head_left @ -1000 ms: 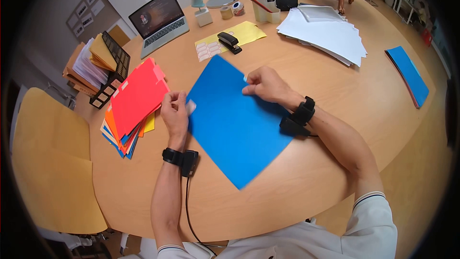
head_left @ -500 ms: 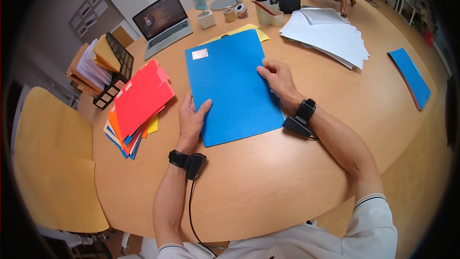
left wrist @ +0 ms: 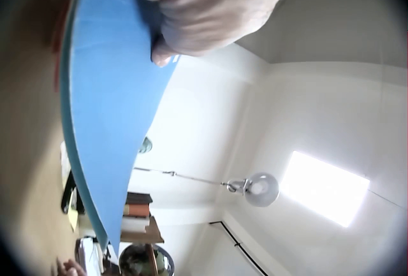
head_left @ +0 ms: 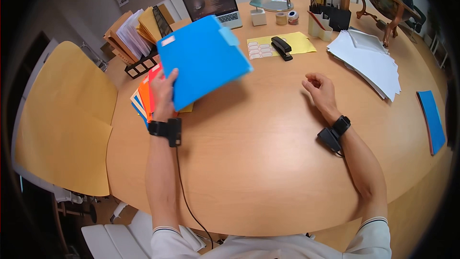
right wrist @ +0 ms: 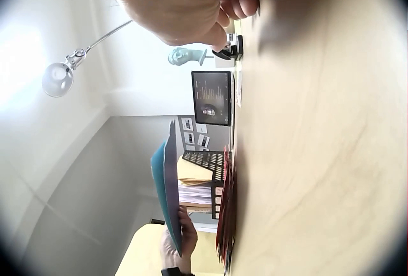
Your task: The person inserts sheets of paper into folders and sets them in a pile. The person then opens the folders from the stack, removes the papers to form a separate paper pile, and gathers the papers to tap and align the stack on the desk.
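Note:
A blue file folder (head_left: 206,62) with a side tab and a white label is held up at the left, above a stack of coloured folders (head_left: 145,95). My left hand (head_left: 163,91) grips its near left edge, thumb on the front face. In the left wrist view the folder (left wrist: 105,91) hangs from my left hand (left wrist: 210,11); the right wrist view shows it edge-on, raised over the stack. Over the bare wood at the right, my right hand (head_left: 321,93) holds nothing, its fingers loosely curled.
A stapler (head_left: 281,48) lies on a yellow sheet (head_left: 301,42) with labels. White papers (head_left: 366,64) are fanned out at the right, and more blue folders (head_left: 431,122) lie near the right edge. A laptop (head_left: 230,19), file rack (head_left: 141,68) and lamp stand at the back.
My left hand has carried the blue folder up and left, over the coloured stack. My right hand has let go of it and moved right. The stapler shows again.

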Demonstrator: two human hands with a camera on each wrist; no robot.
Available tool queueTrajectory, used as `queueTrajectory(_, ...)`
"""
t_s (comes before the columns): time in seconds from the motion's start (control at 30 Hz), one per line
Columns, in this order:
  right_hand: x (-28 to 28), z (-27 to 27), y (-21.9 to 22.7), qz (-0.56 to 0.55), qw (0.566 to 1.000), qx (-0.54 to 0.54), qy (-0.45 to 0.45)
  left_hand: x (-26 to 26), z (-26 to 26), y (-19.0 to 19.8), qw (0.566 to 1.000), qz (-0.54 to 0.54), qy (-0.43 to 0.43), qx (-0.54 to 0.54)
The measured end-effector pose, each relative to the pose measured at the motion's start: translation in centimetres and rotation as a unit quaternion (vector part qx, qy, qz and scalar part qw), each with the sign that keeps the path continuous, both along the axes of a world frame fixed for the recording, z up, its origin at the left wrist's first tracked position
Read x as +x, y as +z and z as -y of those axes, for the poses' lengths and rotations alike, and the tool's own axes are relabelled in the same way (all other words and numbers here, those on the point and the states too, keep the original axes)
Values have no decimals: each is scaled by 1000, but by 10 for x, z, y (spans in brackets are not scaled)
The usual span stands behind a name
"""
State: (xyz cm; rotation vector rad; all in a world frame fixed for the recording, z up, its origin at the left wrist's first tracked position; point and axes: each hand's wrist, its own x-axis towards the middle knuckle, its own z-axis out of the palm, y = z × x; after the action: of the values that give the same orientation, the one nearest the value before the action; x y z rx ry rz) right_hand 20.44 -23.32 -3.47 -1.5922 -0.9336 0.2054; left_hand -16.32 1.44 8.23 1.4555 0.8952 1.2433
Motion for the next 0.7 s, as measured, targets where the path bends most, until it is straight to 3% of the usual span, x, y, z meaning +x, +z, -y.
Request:
queueTrajectory(0.13, -1, 1, 2, 7, 1000, -14, -2, -62, -72, -19, 999, -27, 26, -30)
queueTrajectory(0.23, -2, 3, 6, 17, 999, -28, -2, -83, -78, -28, 993, -96, 74, 1)
queueTrajectory(0.3, -2, 2, 6, 18, 999, -34, -3, -86, -62, -25, 933, -261, 243, 43)
queueTrajectory(0.33, -2, 2, 2, 16, 1000, -15, -3, -96, -69, -31, 934, -260, 242, 42)
queueTrajectory(0.4, -1, 2, -1, 16, 1000, 1, -7, -134, -103, -53, 870, -347, 351, 12)
queueTrajectory(0.43, -2, 2, 0, 13, 1000, 2, -8, -148, -112, -67, 871, -347, 347, 9)
queueTrajectory(0.5, -7, -3, 3, 14, 1000, 4, -12, -181, -123, -90, 943, -170, 287, 8)
queueTrajectory(0.57, -9, -7, 7, 30, 999, -16, 5, -214, -131, -110, 990, -52, 129, -1)
queueTrajectory(0.6, -9, -15, 5, 38, 999, -8, 12, -208, -131, -113, 992, -16, 119, -44)
queueTrajectory(0.67, -19, -34, 12, 46, 998, -41, 13, -189, -118, -83, 991, 9, 99, -89)
queueTrajectory(0.7, -23, -47, 15, 50, 997, -58, 23, -174, -96, -62, 979, -42, 158, -123)
